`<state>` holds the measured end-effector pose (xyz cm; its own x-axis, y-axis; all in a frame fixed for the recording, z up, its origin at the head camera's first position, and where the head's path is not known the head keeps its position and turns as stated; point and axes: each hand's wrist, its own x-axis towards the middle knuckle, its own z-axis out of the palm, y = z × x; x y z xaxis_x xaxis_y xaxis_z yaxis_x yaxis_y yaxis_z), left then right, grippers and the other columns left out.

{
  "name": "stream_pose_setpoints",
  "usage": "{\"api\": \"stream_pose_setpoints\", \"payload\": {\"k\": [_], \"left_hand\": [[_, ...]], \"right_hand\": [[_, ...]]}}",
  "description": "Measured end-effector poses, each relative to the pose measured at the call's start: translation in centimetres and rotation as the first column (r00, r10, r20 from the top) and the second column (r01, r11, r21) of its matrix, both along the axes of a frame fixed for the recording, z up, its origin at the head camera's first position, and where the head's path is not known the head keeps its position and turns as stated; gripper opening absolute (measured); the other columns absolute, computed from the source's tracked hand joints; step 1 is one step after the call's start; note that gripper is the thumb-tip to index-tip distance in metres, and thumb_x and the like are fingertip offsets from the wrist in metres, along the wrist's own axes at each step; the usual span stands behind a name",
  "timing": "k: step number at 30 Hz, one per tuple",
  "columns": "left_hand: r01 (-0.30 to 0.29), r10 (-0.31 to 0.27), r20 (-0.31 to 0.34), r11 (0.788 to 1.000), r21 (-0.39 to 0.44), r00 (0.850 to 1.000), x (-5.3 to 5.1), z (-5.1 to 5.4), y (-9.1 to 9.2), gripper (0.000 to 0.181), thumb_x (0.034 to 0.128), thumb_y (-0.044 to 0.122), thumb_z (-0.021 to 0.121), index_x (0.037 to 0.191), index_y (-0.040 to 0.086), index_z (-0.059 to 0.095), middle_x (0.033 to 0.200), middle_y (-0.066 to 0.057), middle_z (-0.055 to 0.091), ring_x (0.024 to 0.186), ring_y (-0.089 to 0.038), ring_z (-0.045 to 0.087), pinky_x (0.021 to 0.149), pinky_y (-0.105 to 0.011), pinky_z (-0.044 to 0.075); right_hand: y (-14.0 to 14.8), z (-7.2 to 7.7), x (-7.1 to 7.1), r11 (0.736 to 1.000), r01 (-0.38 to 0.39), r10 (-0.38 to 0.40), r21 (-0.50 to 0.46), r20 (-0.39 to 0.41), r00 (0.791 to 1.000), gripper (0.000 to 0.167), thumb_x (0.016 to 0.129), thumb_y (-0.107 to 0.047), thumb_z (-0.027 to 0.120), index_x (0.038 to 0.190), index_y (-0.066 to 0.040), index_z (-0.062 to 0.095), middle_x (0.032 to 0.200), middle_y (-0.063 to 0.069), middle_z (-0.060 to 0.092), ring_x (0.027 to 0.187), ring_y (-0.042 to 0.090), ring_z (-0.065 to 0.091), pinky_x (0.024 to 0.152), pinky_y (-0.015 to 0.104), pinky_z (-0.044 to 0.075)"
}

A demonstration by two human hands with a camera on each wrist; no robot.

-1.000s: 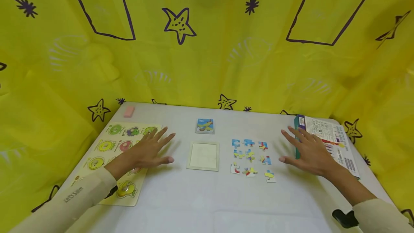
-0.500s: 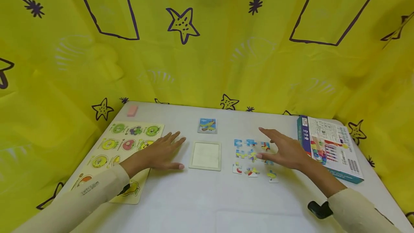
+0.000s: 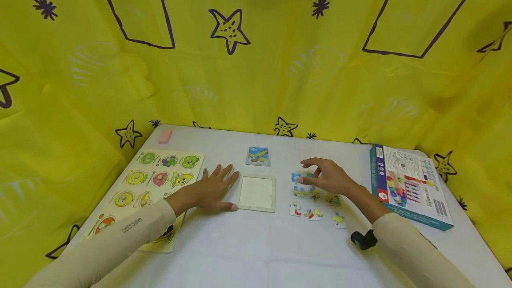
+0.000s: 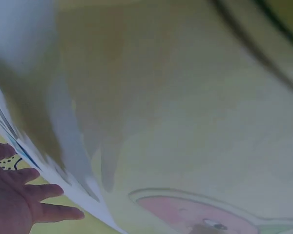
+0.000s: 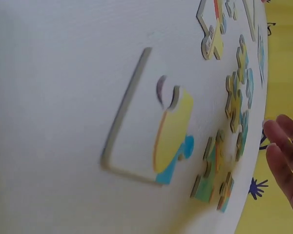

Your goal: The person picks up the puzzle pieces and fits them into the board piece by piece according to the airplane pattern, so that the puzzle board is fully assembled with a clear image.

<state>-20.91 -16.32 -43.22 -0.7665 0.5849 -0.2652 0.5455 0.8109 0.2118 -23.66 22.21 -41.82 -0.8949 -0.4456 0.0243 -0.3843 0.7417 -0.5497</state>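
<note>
My left hand [image 3: 212, 190] lies spread with straight fingers, its fingertips beside a small pale puzzle tray [image 3: 257, 210]. In the left wrist view, the left hand [image 4: 14, 195] shows at the lower left edge. My right hand [image 3: 330, 177] hovers over the upper rows of loose jigsaw pieces, thumb and forefinger apart with nothing visible between them. It hides some pieces. Nearer me lie a yellow-and-white piece [image 3: 338, 220], one with red and yellow [image 3: 314, 214] and a corner piece [image 3: 295, 209]. The right wrist view shows a large corner piece [image 5: 178, 126] and the right hand [image 5: 285, 151].
Behind the tray lies a small airplane picture [image 3: 258, 156]. A wooden fruit board [image 3: 156, 249] lies under my left forearm. A pink block [image 3: 165, 136] sits at the back left. To the right lies a printed box [image 3: 416, 186]. A yellow curtain [image 3: 256, 79] hangs behind the white table [image 3: 240, 252].
My right hand has moved left, from beside the box to above the jigsaw pieces, its thumb and forefinger drawing closer. My left hand has shifted slightly right towards the tray.
</note>
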Motion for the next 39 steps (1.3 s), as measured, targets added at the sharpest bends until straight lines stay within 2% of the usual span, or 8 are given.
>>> {"api": "stream_pose_setpoints", "payload": {"k": [5,9,11,13,21,26,34,39], "left_hand": [[-0.023,0.024,0.023,0.999,-0.028,0.999,-0.3,0.0,0.4,0.102,0.0895,0.070,0.057,0.163,0.015,0.013,0.168,-0.020,0.003,0.150,-0.055,0.007,0.110,-0.079,0.010],[-0.022,0.024,0.041,0.998,-0.055,0.999,-0.6,0.1,0.5,0.102,0.0888,0.072,0.056,0.163,0.018,0.011,0.169,-0.020,0.002,0.150,-0.056,0.006,0.110,-0.079,0.011],[-0.025,0.029,0.060,0.997,-0.067,0.998,-0.7,0.1,0.6,0.102,0.0885,0.073,0.055,0.163,0.020,0.010,0.169,-0.019,0.001,0.150,-0.055,0.005,0.109,-0.079,0.013],[-0.030,0.036,0.079,0.997,-0.075,0.996,-0.8,0.0,0.6,0.102,0.0884,0.073,0.056,0.163,0.021,0.010,0.169,-0.019,0.000,0.150,-0.055,0.005,0.109,-0.079,0.016],[-0.039,0.048,0.105,0.995,-0.088,0.993,-0.9,0.1,0.8,0.099,0.0886,0.071,0.057,0.163,0.021,0.014,0.169,-0.019,0.002,0.150,-0.056,0.005,0.107,-0.079,0.020],[-0.041,0.051,0.117,0.995,-0.086,0.992,-0.9,0.3,0.8,0.100,0.0889,0.071,0.057,0.163,0.019,0.014,0.169,-0.020,0.002,0.149,-0.056,0.004,0.107,-0.080,0.020],[-0.059,0.068,0.130,0.996,-0.067,0.989,-0.8,0.4,1.0,0.101,0.0882,0.070,0.059,0.163,0.018,0.014,0.168,-0.021,0.003,0.149,-0.058,0.002,0.106,-0.081,0.018],[-0.058,0.067,0.120,0.996,-0.072,0.991,-0.8,0.3,1.1,0.102,0.0880,0.070,0.059,0.163,0.019,0.012,0.168,-0.021,0.003,0.149,-0.058,0.003,0.105,-0.082,0.018]], "right_hand": [[-1.0,-0.5,-1.2,0.998,0.019,-0.021,0.058,0.038,0.999,0.067,0.085,-0.053,0.076,0.134,-0.009,0.063,0.125,0.012,0.069,0.075,0.012,0.063,0.066,0.031,0.051],[-1.4,-0.7,-1.7,0.992,0.032,-0.035,0.120,0.020,0.999,0.065,0.083,-0.054,0.078,0.130,-0.010,0.066,0.127,0.011,0.068,0.104,0.028,0.066,0.088,0.048,0.052],[-1.5,-0.8,-1.8,0.990,0.037,-0.041,0.137,0.022,0.999,0.063,0.082,-0.052,0.079,0.128,-0.010,0.068,0.130,0.012,0.067,0.120,0.034,0.061,0.097,0.055,0.048],[-1.5,-0.8,-1.9,0.989,0.039,-0.044,0.146,0.032,0.999,0.060,0.082,-0.050,0.080,0.126,-0.011,0.070,0.132,0.013,0.065,0.127,0.039,0.056,0.100,0.059,0.045],[-2.0,-1.1,-2.1,0.983,0.053,-0.065,0.173,0.066,0.996,0.050,0.081,-0.046,0.082,0.119,-0.014,0.073,0.127,0.010,0.063,0.121,0.035,0.058,0.095,0.054,0.047],[-2.3,-1.0,-2.2,0.983,0.032,-0.047,0.180,0.082,0.995,0.042,0.084,-0.040,0.081,0.116,-0.013,0.073,0.126,0.012,0.061,0.116,0.033,0.058,0.093,0.052,0.048],[-2.2,-1.1,-2.8,0.989,-0.020,0.002,0.144,0.126,0.992,0.033,0.087,-0.029,0.080,0.110,-0.009,0.067,0.116,0.010,0.061,0.100,0.025,0.055,0.091,0.044,0.048],[-2.4,-1.0,-3.0,0.994,-0.048,0.032,0.094,0.169,0.985,0.031,0.087,-0.024,0.080,0.108,-0.009,0.062,0.107,0.007,0.065,0.093,0.022,0.055,0.085,0.037,0.048]]}}
